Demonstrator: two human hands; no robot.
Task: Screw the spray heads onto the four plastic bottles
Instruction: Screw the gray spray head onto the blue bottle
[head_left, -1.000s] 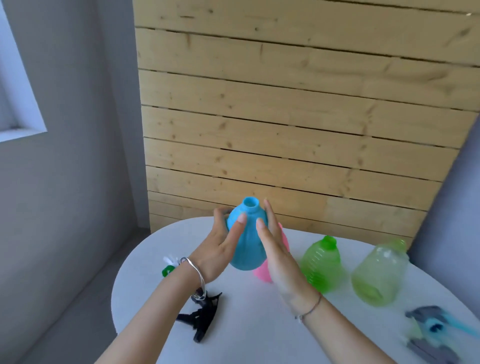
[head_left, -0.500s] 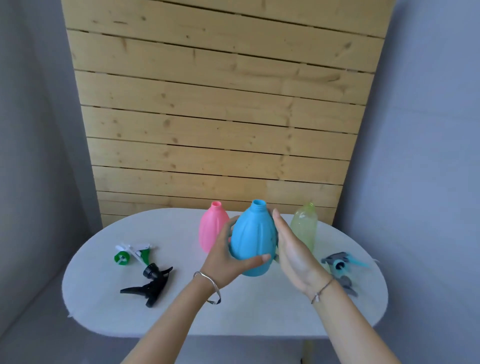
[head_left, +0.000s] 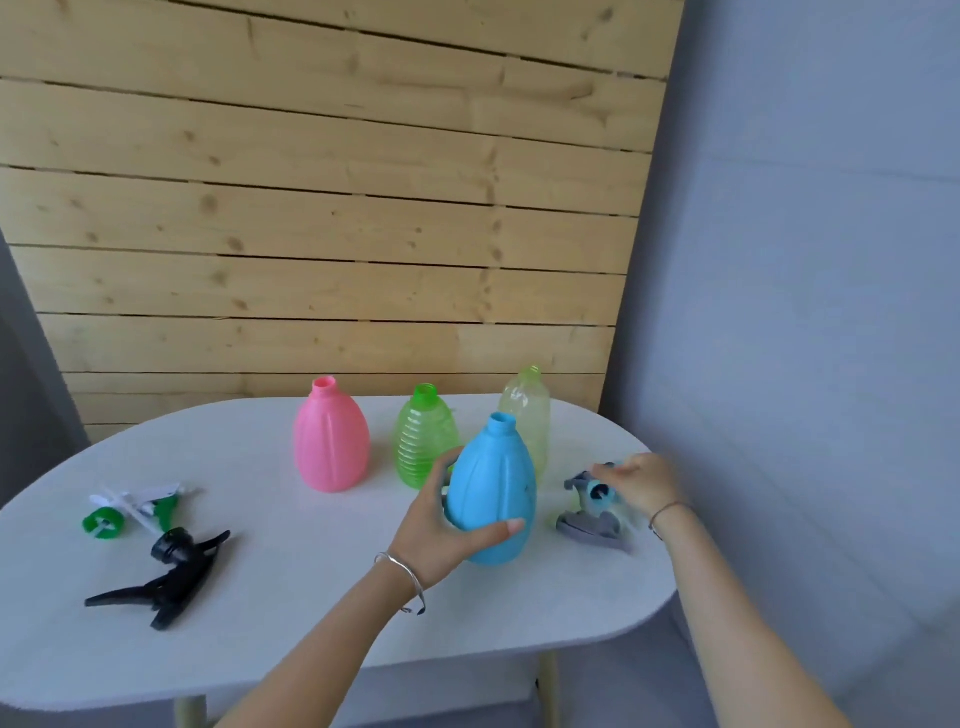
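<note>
My left hand (head_left: 431, 525) grips the blue bottle (head_left: 493, 493), which stands upright with an open neck near the middle of the white table (head_left: 291, 597). My right hand (head_left: 644, 483) is blurred at the table's right side, its fingertips on a blue-and-grey spray head (head_left: 595, 493). I cannot tell whether it holds that head. A grey spray head (head_left: 592, 527) lies just in front of it. Behind stand a pink bottle (head_left: 331, 441), a green ribbed bottle (head_left: 423, 436) and a pale green bottle (head_left: 527, 410), all without heads.
A green-and-white spray head (head_left: 130, 512) and a black spray head (head_left: 166, 577) lie on the left part of the table. A wooden plank wall rises behind the table, and a grey wall stands close on the right.
My right hand has left the blue bottle and moved right onto the blue-and-grey spray head. The left hand keeps hold of the bottle. The camera view has shifted, showing all the bottles.
</note>
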